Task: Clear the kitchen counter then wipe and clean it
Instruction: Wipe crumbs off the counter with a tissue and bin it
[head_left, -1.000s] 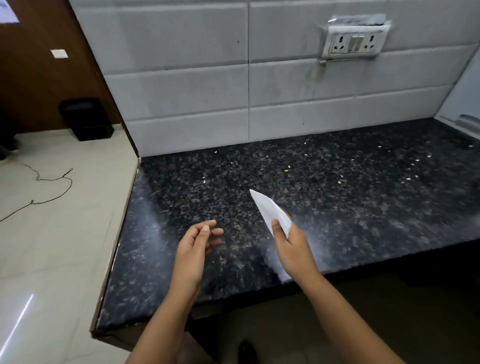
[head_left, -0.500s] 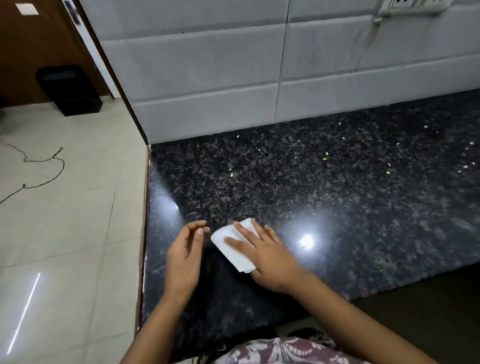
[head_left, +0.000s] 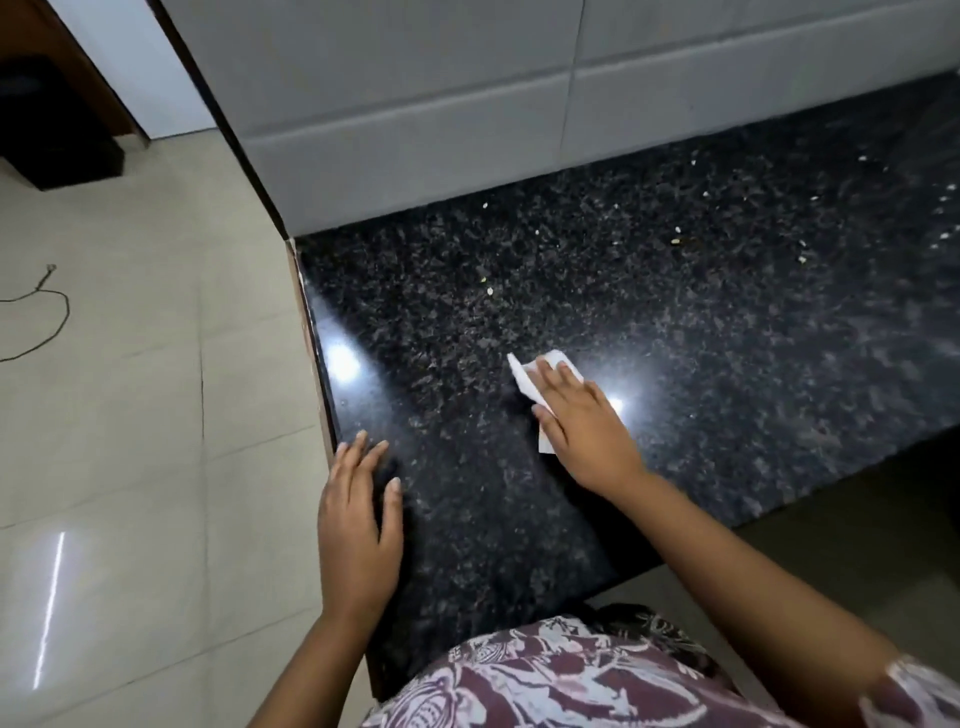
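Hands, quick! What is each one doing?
Left hand: open, holding nothing.
Right hand: open, pressing white paper flat onto the counter.

The counter (head_left: 727, 389) is glossy black speckled granite. A white folded tissue (head_left: 523, 379) lies flat on its front left area, largely covered by the right hand (head_left: 582, 431) pressing it. Pale crumbs (head_left: 678, 229) lie scattered toward the counter's back edge.

My left hand (head_left: 358, 525) palm down, fingers (head_left: 349, 460) straight, together. My right hand (head_left: 587, 426) flat, arm reaching forward.
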